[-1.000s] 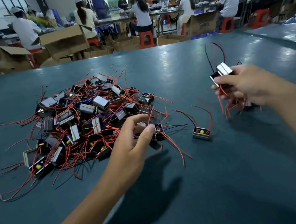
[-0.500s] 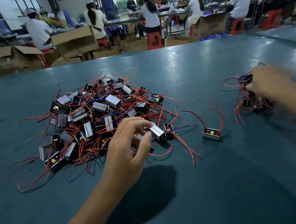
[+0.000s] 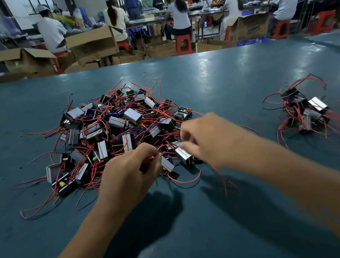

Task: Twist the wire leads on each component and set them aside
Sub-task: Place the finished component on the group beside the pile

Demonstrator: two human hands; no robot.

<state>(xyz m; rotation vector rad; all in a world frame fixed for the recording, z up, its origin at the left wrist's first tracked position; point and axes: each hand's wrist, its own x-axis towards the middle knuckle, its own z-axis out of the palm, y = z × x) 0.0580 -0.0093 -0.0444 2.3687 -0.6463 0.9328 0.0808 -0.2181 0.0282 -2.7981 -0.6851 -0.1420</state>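
A big pile of small transformer-like components with red, black and blue wire leads lies left of centre on the teal table. At its near edge my left hand pinches red leads of a component between thumb and fingers. My right hand has come beside it, fingertips closed at a silver component. Whether it grips the body or a lead is blurred. A smaller heap of set-aside components sits at the right.
The table's far edge runs across the view. Behind it stand cardboard boxes and red stools. Several people in white caps sit at benches with their backs turned.
My right hand left the set-aside heap on the right and moved left to the near edge of the big pile. My left hand stayed there, drawing one component out by its leads.
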